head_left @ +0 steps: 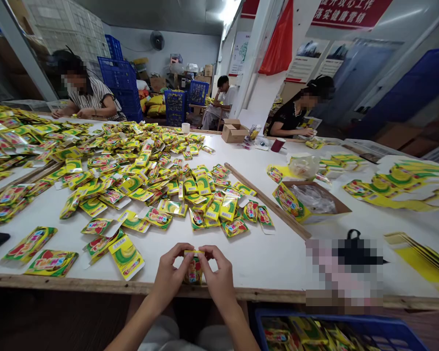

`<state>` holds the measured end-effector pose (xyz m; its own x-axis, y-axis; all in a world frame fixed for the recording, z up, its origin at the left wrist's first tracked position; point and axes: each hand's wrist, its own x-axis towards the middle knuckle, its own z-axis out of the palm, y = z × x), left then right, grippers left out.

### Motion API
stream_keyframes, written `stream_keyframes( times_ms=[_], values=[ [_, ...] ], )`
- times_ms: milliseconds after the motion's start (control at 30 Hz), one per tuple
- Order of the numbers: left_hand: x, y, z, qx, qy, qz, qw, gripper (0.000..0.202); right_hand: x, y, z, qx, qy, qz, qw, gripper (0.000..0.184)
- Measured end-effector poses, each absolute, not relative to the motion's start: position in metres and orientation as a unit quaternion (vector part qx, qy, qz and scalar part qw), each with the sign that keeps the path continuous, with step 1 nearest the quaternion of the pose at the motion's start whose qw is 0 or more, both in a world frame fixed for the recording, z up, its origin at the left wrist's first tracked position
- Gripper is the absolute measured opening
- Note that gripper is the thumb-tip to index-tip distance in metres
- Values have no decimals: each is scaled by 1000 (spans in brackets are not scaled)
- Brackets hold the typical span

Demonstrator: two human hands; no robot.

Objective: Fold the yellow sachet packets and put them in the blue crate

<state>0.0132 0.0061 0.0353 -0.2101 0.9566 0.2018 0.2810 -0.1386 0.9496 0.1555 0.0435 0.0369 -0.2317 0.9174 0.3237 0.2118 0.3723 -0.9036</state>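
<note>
A small yellow and green candy box (pixel 193 272) stands upright near the table's front edge, its top between my fingers. My left hand (pixel 173 268) pinches the box's upper left side, and my right hand (pixel 216 267) pinches the upper right side, thumbs on the face towards me. Both hands' fingertips meet along its top edge. Beyond them spreads a large pile of similar small boxes (pixel 161 180), several with white flaps standing open. One loose box (pixel 126 257) lies flat to the left of my left hand.
A wooden strip (pixel 267 200) divides the white table (pixel 278 258). Right of it stand an open carton with plastic bags (pixel 310 200) and flat yellow card sheets (pixel 420 258). A blue crate (pixel 388 331) of boxes sits below the front edge. Other people sit around the table.
</note>
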Motion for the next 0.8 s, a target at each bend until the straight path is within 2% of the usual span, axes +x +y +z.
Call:
stream_keyframes(
  times_ms=[267,400,533,600,700,800],
  values=[
    [7,7,24,569,516,557,316,11,162,43,32,-386,-677,419,466,9],
    [4,0,19,602,491,548,312,16,158,37,22,-369,-669,429,482,7],
    [0,-6,20,642,499,504,291,26,167,36,29,-389,-677,388,489,13],
    [-13,-3,22,654,526,484,248,30,196,34,44,-430,-681,342,485,17],
    [-53,16,26,668,587,435,140,34,271,31,73,-522,-691,266,424,23],
    [-103,45,29,686,656,308,59,51,349,27,94,-567,-739,170,322,27]
  ],
)
